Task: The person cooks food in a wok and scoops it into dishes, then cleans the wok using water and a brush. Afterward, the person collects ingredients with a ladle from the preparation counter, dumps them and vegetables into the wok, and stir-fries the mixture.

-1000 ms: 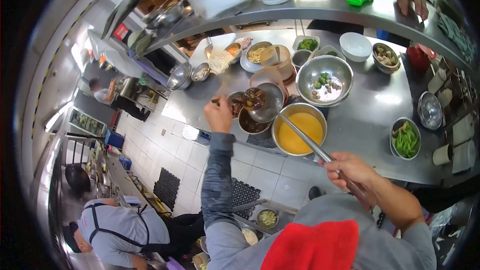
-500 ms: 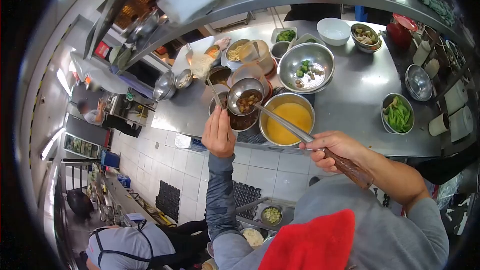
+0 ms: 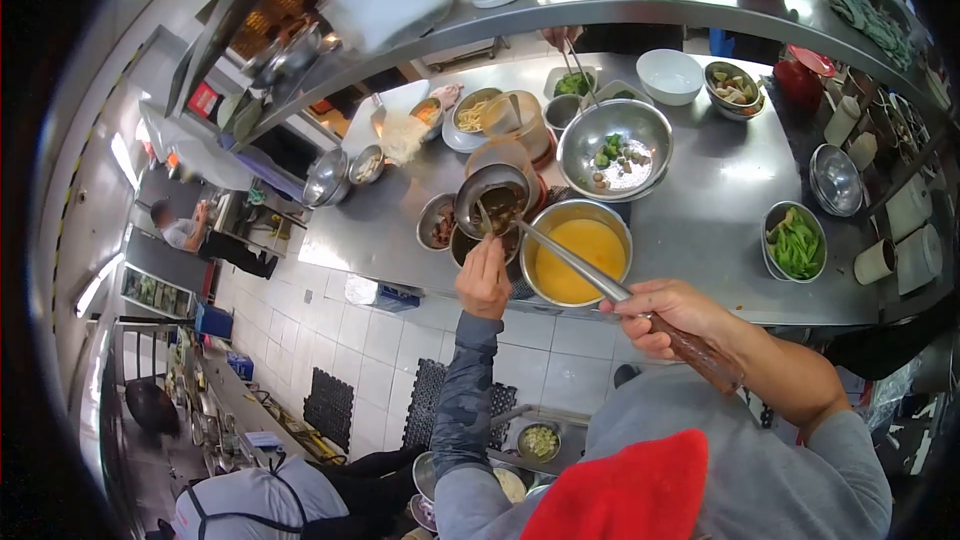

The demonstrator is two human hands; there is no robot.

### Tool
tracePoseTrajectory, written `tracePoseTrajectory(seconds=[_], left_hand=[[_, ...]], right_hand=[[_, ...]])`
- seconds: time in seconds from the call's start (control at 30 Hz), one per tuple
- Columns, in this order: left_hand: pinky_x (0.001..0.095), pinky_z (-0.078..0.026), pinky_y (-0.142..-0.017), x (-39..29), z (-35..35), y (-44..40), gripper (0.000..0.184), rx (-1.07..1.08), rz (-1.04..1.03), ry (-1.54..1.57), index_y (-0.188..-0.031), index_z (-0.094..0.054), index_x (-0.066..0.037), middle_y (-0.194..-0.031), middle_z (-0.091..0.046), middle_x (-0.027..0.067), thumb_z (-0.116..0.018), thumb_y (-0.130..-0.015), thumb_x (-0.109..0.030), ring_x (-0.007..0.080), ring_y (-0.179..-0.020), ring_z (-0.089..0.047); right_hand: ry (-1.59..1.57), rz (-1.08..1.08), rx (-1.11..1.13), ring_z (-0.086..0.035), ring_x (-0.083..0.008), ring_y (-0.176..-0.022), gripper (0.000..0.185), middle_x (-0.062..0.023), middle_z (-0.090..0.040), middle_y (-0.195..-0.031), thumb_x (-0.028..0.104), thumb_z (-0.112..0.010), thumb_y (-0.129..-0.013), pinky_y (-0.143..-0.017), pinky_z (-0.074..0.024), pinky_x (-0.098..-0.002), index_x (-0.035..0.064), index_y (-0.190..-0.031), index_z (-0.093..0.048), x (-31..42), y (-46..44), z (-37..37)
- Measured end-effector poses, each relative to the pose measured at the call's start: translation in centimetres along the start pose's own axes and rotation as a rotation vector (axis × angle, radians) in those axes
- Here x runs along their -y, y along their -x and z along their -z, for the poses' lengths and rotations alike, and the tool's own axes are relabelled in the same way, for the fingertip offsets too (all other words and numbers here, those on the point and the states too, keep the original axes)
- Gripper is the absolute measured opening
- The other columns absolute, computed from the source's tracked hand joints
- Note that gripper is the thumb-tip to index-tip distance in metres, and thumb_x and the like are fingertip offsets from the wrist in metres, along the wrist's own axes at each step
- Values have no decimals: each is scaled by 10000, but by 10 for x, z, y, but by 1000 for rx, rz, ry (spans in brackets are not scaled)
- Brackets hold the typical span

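My right hand [image 3: 665,315] grips the wooden-ended handle of a large steel ladle [image 3: 590,270]. The ladle's bowl, with brown pieces in it, is held above a dark pot [image 3: 465,248] at the table's near edge. My left hand [image 3: 484,280] is closed on a slim metal spoon [image 3: 485,218], its tip inside the ladle's bowl. Under the ladle's shaft stands a steel pot of yellow liquid [image 3: 580,250]. Just left of the ladle is a bowl of reddish-brown pieces [image 3: 437,224].
Behind the pots, a steel bowl [image 3: 615,175] holds greens and small pieces. Another person's hand [image 3: 562,36] holds thin utensils near a broccoli dish [image 3: 572,83]. A bowl of green leaves [image 3: 794,243] stands at right. A steel shelf [image 3: 640,12] crosses above the table.
My left hand has moved right, bringing the spoon into the ladle's bowl. The bowl of reddish-brown pieces shows more now. Another person's hand has appeared by the broccoli.
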State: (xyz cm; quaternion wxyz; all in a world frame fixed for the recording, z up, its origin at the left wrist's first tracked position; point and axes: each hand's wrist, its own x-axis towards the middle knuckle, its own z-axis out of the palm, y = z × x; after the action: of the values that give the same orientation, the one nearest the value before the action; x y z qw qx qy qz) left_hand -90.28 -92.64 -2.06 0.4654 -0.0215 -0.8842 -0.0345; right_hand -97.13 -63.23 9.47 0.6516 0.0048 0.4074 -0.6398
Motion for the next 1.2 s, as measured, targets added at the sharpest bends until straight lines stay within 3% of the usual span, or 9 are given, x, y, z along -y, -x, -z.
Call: tracePoseTrajectory(seconds=[0.23,0.47,0.57,0.77,0.8,0.9,1.0,1.03,1.2], left_hand=[[366,-537,-717,5,28,-39,158,-281,138,22,-986,-619,75,-945,-653,205,-587,-840,24,324,-834,-659],[321,-573,-699,40,37,10,249,-896,1205,447,-968,-573,120,-859,-638,172,-533,-929,-123,243,-763,-669],[335,-573,-699,41,-7,56,274,-747,1497,447,-1013,-547,104,-899,-627,182,-541,-926,-156,249,-800,-666],[291,-517,-742,-85,17,46,291,-856,1232,582,-1129,-496,39,-1045,-591,132,-564,-917,-148,172,-906,-592],[300,-475,-843,-124,40,68,419,-561,1161,503,-1215,-474,33,-1171,-551,120,-613,-903,-211,182,-1106,-521],[338,-493,-771,-304,83,125,236,-170,1146,551,-1072,-580,-33,-913,-653,118,-570,-877,-166,248,-856,-639],[464,-502,-708,-450,88,246,304,735,1152,422,-1058,-589,-42,-894,-646,199,-567,-853,-266,375,-798,-628],[478,-494,-721,-482,98,262,288,753,1589,479,-1014,-588,-31,-894,-652,193,-580,-847,-266,374,-837,-632],[487,-483,-763,-565,168,291,345,518,1903,49,-1060,-563,-23,-925,-650,231,-610,-821,-267,400,-883,-624]], right_hand=[[-43,-7,15,-405,-69,-439,240,15,-447,-627,161,-543,-916,-371,-309,-224,18,-1103,-502,4,-5,-2],[-93,64,15,-396,-72,-417,253,12,-442,-618,158,-535,-916,-349,-299,-215,15,-1124,-505,2,7,3],[26,121,-38,-394,-73,-415,242,8,-440,-616,140,-521,-915,-344,-294,-205,17,-1123,-509,-3,21,9],[273,155,-134,-382,-73,-412,293,0,-422,-609,117,-514,-900,-340,-289,-210,4,-1169,-490,-22,79,19],[323,125,-118,-381,-74,-410,309,-1,-419,-609,115,-514,-897,-338,-287,-212,1,-1183,-483,-30,91,23],[478,113,7,-347,-84,-352,436,-7,-393,-572,135,-539,-881,-297,-258,-222,-34,-1266,-423,-60,127,51],[415,-13,222,-326,-92,-307,539,-10,-373,-524,145,-578,-853,-271,-242,-221,-61,-1308,-377,-92,149,74],[436,-150,269,-332,-94,-307,553,-12,-371,-517,141,-587,-845,-271,-245,-223,-62,-1312,-372,-99,158,79],[543,-756,543,-337,-118,-339,606,-26,-357,-541,182,-624,-845,-310,-257,-255,-37,-1339,-350,-170,170,38]])
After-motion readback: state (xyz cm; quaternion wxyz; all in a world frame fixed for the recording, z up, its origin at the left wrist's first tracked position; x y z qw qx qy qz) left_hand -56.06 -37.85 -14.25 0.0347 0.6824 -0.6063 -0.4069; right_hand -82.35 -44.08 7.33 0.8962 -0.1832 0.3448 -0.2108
